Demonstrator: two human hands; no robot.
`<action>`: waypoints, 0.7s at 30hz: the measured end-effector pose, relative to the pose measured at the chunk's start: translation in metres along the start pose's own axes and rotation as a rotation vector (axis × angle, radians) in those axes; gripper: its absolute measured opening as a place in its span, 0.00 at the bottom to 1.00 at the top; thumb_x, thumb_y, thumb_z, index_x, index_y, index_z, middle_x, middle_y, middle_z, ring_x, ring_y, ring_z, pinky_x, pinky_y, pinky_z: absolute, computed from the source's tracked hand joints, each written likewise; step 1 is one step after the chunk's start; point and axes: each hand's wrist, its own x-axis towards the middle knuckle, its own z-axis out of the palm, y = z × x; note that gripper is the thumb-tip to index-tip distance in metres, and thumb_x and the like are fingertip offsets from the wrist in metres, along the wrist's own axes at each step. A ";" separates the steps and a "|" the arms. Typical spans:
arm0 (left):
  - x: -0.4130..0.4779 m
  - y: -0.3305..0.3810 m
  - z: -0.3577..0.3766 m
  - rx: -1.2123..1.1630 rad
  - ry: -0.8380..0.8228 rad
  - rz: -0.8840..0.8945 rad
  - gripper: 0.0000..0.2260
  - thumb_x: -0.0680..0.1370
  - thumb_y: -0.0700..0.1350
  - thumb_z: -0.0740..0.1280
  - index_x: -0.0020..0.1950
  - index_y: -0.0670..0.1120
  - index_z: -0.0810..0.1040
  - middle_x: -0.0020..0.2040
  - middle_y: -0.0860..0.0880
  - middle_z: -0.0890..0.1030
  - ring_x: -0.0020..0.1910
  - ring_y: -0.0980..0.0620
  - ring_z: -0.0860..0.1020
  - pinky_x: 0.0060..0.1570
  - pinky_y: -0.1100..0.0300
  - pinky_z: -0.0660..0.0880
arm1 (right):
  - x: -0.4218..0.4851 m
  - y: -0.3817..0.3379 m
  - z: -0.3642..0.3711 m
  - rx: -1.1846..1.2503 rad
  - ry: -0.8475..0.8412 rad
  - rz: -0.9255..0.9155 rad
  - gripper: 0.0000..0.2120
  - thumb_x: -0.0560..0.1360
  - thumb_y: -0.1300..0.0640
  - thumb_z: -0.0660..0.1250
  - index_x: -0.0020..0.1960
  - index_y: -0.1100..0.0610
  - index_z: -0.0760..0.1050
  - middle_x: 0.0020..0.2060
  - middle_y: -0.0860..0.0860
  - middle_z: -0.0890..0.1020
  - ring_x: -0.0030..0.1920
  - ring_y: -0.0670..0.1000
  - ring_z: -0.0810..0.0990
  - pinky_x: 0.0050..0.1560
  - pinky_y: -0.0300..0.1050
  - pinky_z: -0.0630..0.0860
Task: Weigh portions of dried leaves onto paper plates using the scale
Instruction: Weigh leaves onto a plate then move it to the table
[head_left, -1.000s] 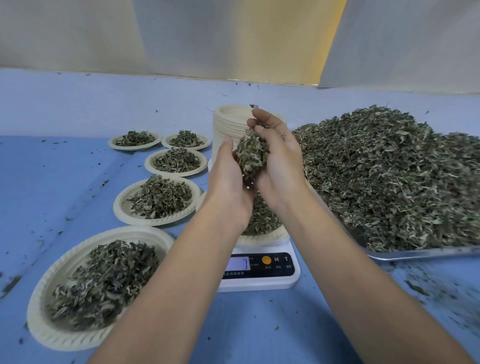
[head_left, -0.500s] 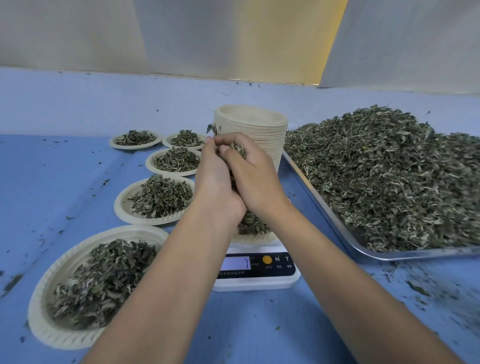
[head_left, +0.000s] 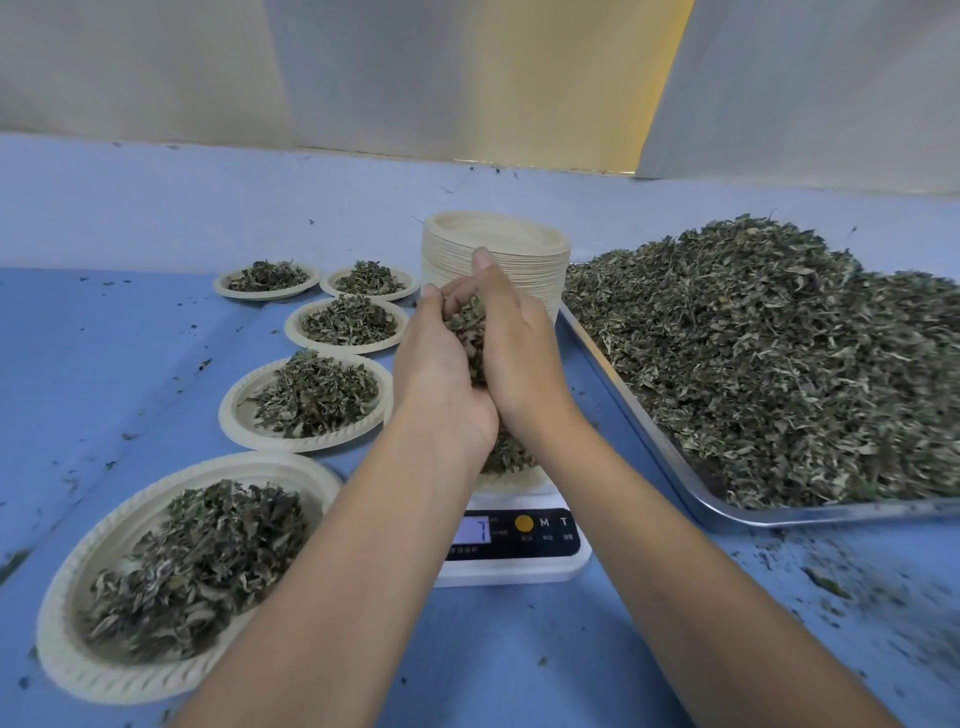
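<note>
**Both hands cupped over the scale, leaves in the grip**

Closest in, two bare forearms reach forward over the blue worktop. Down to the left of the grip sits the nearest paper plate, heaped with dried leaves. Right under the wrists is the white scale; its lit display peeks out beside the left forearm, and the reading is too cut off to tell. On the scale rests a paper plate already carrying some leaves, mostly hidden beneath the hands.

Now the grip itself: left hand and right hand are pressed together palm to palm, fingers curled in, holding a clump of dried leaves between them above the scale plate. The right fingertips point up, and leaves poke out of the top of the gap.

Left of the grip, filled plates run away in a line: a second plate, a third plate, then a far pair side by side. Just behind the grip stands a tall stack of empty plates. To the right lies a metal tray piled with a big heap of loose leaves, its corner near the stack. Crumbs of leaf speckle the worktop near the tray.
</note>
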 end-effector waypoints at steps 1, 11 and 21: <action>0.000 -0.003 0.004 0.013 0.007 0.003 0.16 0.82 0.51 0.58 0.36 0.47 0.71 0.34 0.50 0.77 0.37 0.54 0.78 0.40 0.63 0.76 | 0.002 0.000 -0.004 0.017 0.029 0.025 0.23 0.80 0.45 0.55 0.31 0.53 0.76 0.38 0.54 0.83 0.43 0.52 0.80 0.48 0.45 0.74; 0.018 -0.097 0.053 0.256 0.008 -0.128 0.12 0.81 0.43 0.60 0.62 0.44 0.78 0.59 0.45 0.79 0.56 0.48 0.77 0.50 0.56 0.73 | 0.023 0.025 -0.101 0.026 0.346 0.344 0.18 0.75 0.57 0.61 0.27 0.52 0.72 0.28 0.50 0.76 0.34 0.51 0.72 0.39 0.46 0.67; 0.024 -0.157 0.052 0.615 -0.002 -0.283 0.13 0.79 0.55 0.62 0.51 0.46 0.79 0.46 0.46 0.80 0.41 0.48 0.78 0.40 0.57 0.76 | 0.024 0.063 -0.156 -0.087 0.484 0.515 0.14 0.77 0.59 0.61 0.33 0.54 0.72 0.32 0.52 0.77 0.38 0.54 0.75 0.43 0.49 0.72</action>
